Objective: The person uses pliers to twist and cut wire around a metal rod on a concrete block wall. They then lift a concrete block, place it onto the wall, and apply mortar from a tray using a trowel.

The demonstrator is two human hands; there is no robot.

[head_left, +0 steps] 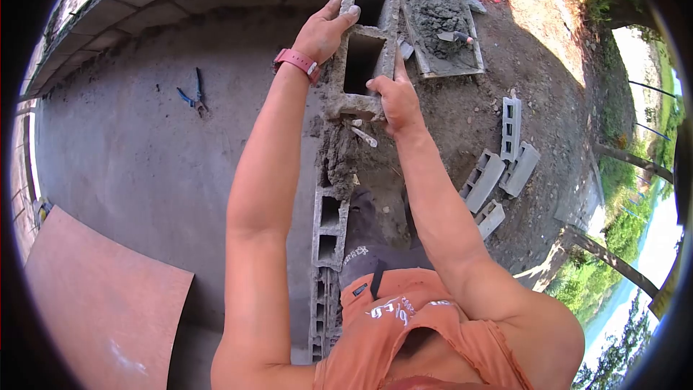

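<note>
The concrete floor (144,173) carries a brown board (101,303) at lower left. A mortar tray (453,69) sits on the dirt beyond the wall (330,227). A hollow block (351,105) is over the wall's mortared top, with the left hand (325,32) and right hand (395,101) clasping its sides. Pliers (193,97) lie well apart.

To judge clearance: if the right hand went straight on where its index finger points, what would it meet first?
The right hand holds the hollow concrete block, finger along its side. Straight on lies the corner of the mortar tray, though that probably sits lower, so the hand may pass above.
</note>
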